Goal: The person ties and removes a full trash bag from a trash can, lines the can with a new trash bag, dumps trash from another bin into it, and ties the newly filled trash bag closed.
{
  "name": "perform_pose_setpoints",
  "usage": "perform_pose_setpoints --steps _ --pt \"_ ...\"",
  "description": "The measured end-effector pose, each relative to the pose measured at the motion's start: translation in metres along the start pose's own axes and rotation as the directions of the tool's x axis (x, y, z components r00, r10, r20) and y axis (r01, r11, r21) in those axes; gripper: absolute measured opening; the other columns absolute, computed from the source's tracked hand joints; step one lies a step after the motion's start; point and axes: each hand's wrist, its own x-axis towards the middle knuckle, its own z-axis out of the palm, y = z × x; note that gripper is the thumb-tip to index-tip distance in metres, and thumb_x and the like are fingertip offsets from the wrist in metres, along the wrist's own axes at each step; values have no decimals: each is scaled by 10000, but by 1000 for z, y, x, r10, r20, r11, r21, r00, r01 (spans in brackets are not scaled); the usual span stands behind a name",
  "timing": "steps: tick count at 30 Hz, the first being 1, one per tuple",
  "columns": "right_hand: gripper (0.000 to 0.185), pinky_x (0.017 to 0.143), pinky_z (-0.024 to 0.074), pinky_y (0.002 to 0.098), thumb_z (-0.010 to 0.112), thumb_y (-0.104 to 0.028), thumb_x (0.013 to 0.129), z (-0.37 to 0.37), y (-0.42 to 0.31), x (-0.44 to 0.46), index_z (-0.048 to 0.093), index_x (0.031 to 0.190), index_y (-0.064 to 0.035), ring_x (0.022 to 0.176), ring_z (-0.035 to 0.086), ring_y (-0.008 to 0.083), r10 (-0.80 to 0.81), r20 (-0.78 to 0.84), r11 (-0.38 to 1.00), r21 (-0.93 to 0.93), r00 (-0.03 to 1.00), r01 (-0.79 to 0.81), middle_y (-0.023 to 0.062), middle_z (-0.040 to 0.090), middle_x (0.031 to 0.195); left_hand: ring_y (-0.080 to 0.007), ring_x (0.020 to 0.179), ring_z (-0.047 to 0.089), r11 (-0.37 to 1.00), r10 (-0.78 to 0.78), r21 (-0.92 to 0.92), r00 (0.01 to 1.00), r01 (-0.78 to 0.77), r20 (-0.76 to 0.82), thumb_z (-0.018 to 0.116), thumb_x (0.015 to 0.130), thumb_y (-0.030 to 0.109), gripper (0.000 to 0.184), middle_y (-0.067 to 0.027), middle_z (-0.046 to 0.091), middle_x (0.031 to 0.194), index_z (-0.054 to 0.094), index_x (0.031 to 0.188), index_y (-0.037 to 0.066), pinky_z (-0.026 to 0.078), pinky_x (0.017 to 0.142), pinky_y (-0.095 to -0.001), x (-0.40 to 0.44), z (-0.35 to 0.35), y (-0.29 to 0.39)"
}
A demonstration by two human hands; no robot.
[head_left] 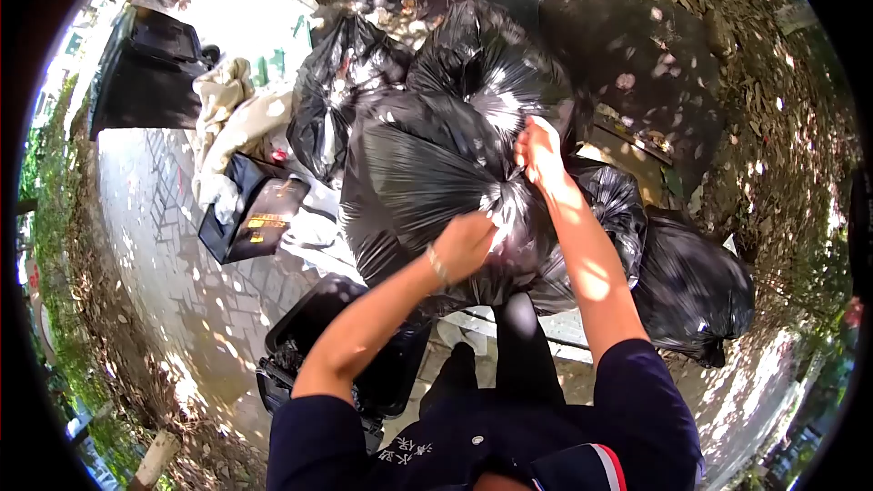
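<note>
A full black garbage bag (427, 155) stands in front of me, its top gathered and twisted into a neck. My left hand (464, 244) is closed at the near side of that neck, slightly blurred, with the plastic at its fingertips. On the far side my right hand (540, 153) is raised with curled fingers pinching part of the same bag; the pinched plastic is mostly hidden. Behind it sits another tied black bag (491, 59), and a third bag (341, 95) leans at the back left.
More black bags lie to the right, one large bag (696, 282) on the ground. An open black bin (391, 355) is beside my legs. A black container (250, 209) with yellow print and a wheeled bin (150, 73) stand left on the paving. A dark mat (627, 64) lies behind.
</note>
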Motion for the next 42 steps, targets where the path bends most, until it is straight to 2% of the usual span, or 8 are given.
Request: perform_pose_setpoints --steps 7,12,18,21,25,31,34,42 --pt "140 298 235 240 341 -116 747 -8 72 74 334 608 -132 349 302 110 134 -291 966 -174 947 -191 3 313 469 -23 456 387 847 -408 -471 872 249 -272 456 799 88 92 0 489 689 522 778 27 303 410 -165 -84 52 -9" --pt "48 325 251 224 424 -130 781 -44 24 32 430 738 -111 364 298 96 -11 66 979 202 998 -2 -32 343 506 -4 525 374 578 -605 -761 780 294 -159 438 822 193 180 44 478 657 561 752 80 276 454 -152 -42 -8 -23" --pt "90 476 370 181 472 -87 779 -55 57 -59 443 843 -30 548 438 70 -161 593 856 -313 789 411 -12 454 649 -175 676 507 979 189 5 889 -206 -418 510 761 90 159 -73 533 788 530 884 -9 408 660 -259 68 17 -18" --pt "80 458 335 171 472 -107 798 -43 55 -70 445 742 -57 539 402 39 -448 445 664 -415 775 622 -44 391 605 -271 716 531 736 -239 -671 962 89 -135 460 800 138 213 -127 565 812 523 949 0 415 690 -328 60 26 8" --pt "190 363 226 168 431 -209 845 -37 41 -89 499 782 -44 389 264 22 -118 275 993 28 954 115 -70 331 483 -109 828 502 932 71 -337 978 -135 -197 389 837 118 334 -91 526 990 375 1143 -16 416 709 -225 49 55 -79" --pt "345 360 228 170 468 -134 823 -26 37 -102 346 1121 -10 373 252 22 -342 86 939 55 936 339 -63 310 487 -120 620 528 948 -97 -317 971 23 -220 425 802 107 188 -25 575 699 564 838 -13 428 563 -234 34 35 -41" --pt "445 367 243 164 469 -87 809 -21 29 -102 257 1193 -11 397 273 19 -429 77 902 -22 900 432 -43 354 554 -216 492 472 716 546 558 835 -420 -73 483 650 84 57 -46 505 550 526 628 54 419 487 -286 42 33 -36" --pt "355 556 382 245 381 -280 859 -1 22 -64 418 1060 10 571 450 105 -393 404 851 -179 826 493 40 512 687 -236 582 544 985 -94 -150 993 82 -75 494 747 203 198 -115 568 639 568 701 26 427 581 -307 41 21 -48"
